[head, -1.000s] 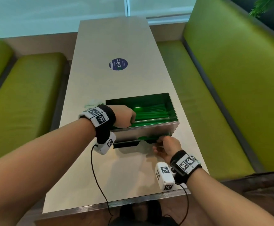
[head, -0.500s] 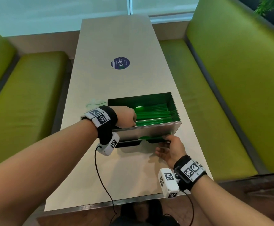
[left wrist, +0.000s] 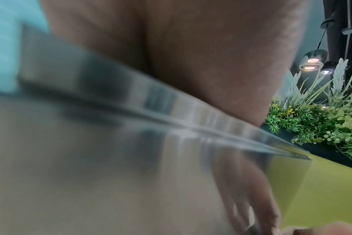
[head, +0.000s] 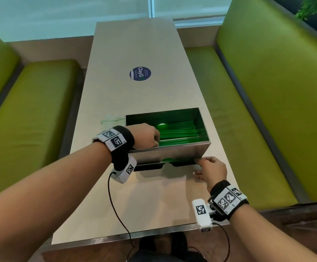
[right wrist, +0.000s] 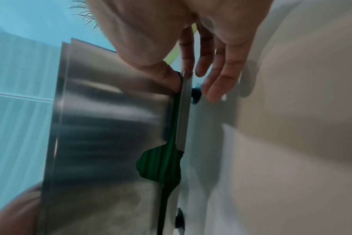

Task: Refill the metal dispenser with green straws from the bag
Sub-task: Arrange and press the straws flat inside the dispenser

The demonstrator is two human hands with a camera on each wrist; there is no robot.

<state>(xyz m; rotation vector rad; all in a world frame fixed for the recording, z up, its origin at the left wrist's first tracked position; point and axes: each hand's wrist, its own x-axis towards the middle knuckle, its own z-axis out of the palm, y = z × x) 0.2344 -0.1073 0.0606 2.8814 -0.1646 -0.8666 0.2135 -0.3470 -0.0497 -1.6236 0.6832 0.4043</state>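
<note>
Dispenser (head: 170, 153) of brushed metal stands open-topped on the table (head: 127, 53), toward the near right part of it; straws (head: 180, 133) lie lengthwise inside, green and packed along the floor of the box, their colour reflected on the inner walls; more of them show through the curved cut-out low in the front panel (right wrist: 161, 160), just above the bottom lip.

Left hand (head: 148, 136) reaches over the near left rim into the box, its knuckles bent down among the straws; whether the fingers grip any I cannot tell, since the rim and the back of the hand hide them (the left wrist view is little help, only a blurred palm (left wrist: 191, 55) above the metal edge).

Right hand (head: 211, 170) is at the lower right corner of the front; in the right wrist view the thumb (right wrist: 167, 76) presses on the front panel just above the slot, while the fingers (right wrist: 219, 76) stretch out nearly straight below the lip, close to the table, holding nothing.

Bag (head: 111, 119), clear and crumpled, lies on the table just left of the box's far corner; a round blue sticker (head: 140, 73) sits further up the table; green benches (head: 267, 91) run along both sides.
</note>
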